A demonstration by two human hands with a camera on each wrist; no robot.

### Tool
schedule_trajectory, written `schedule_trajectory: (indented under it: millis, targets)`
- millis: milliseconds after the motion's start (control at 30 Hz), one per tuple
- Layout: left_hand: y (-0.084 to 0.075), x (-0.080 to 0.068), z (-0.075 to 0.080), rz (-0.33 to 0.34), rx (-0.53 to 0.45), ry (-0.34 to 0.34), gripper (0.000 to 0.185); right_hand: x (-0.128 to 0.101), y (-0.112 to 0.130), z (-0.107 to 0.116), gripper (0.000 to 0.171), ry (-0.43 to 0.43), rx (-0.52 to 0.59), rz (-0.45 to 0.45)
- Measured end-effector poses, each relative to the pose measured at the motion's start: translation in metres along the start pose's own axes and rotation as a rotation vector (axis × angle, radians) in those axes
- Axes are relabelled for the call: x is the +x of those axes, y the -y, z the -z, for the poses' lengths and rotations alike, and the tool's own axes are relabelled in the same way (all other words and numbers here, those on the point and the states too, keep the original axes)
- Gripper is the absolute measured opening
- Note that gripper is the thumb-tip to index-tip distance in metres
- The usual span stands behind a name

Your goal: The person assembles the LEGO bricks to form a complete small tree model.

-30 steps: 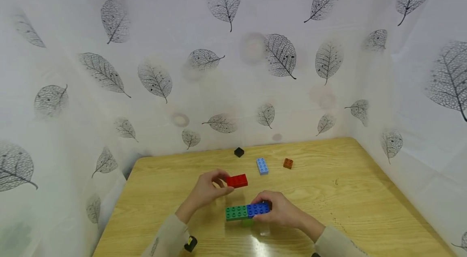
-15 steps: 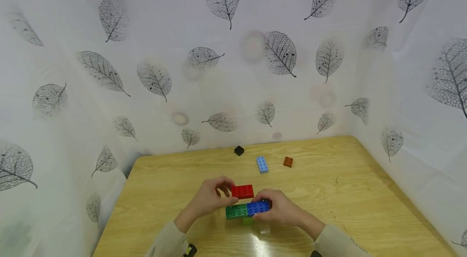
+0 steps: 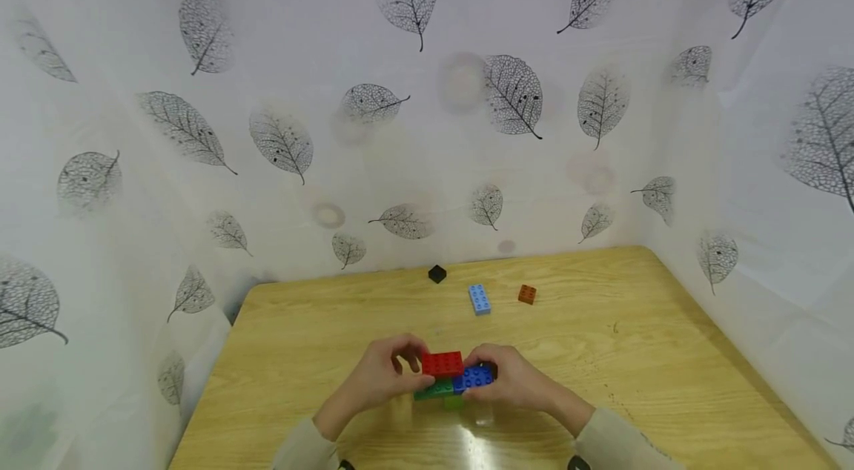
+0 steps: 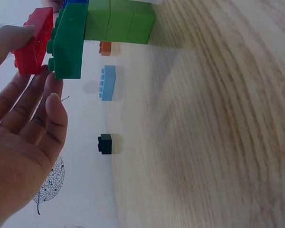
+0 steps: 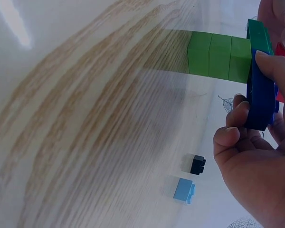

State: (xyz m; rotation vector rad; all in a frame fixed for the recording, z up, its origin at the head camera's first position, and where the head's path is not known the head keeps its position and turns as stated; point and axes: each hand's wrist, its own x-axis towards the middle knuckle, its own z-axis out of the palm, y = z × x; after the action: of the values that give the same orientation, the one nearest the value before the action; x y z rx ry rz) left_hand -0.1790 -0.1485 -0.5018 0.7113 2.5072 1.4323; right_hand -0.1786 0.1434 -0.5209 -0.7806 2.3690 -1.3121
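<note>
My left hand [image 3: 415, 372] pinches a red brick [image 3: 442, 364] and holds it against the studs of a dark green brick [image 3: 432, 389]. The green brick sits end to end with a blue brick [image 3: 474, 378]. Both rest on a short column of light green bricks [image 3: 454, 403] that stands on the wooden table [image 3: 640, 351]. My right hand [image 3: 482, 370] grips the blue brick at its right end. In the left wrist view the red brick [image 4: 35, 42] touches the green brick [image 4: 69, 40]. The right wrist view shows fingers curled round the blue brick [image 5: 260, 95].
Further back on the table lie a light blue brick [image 3: 479, 299], a small orange brick [image 3: 527, 294] and a small black cube [image 3: 437, 274]. White leaf-print curtains [image 3: 427, 121] close in the table at the back and on both sides.
My left hand has carried the red brick right and down, from the air beside the stack onto the top of the green brick. The right hand has kept its hold on the blue brick.
</note>
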Motion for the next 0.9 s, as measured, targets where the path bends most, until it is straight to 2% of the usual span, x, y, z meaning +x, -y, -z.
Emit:
schedule_trajectory:
  millis: [367,900]
  targets:
    - [0.0033,-0.0077,-0.0055,0.020,-0.014,0.009,0.028,-0.0002,-0.0003,0.0005,0.033,-0.002,0.002,-0.001]
    - [0.0058,-0.0069,-0.0081,-0.011,-0.041,0.070,0.025,-0.0002,0.0007,0.0015,0.032,0.000,-0.001,-0.007]
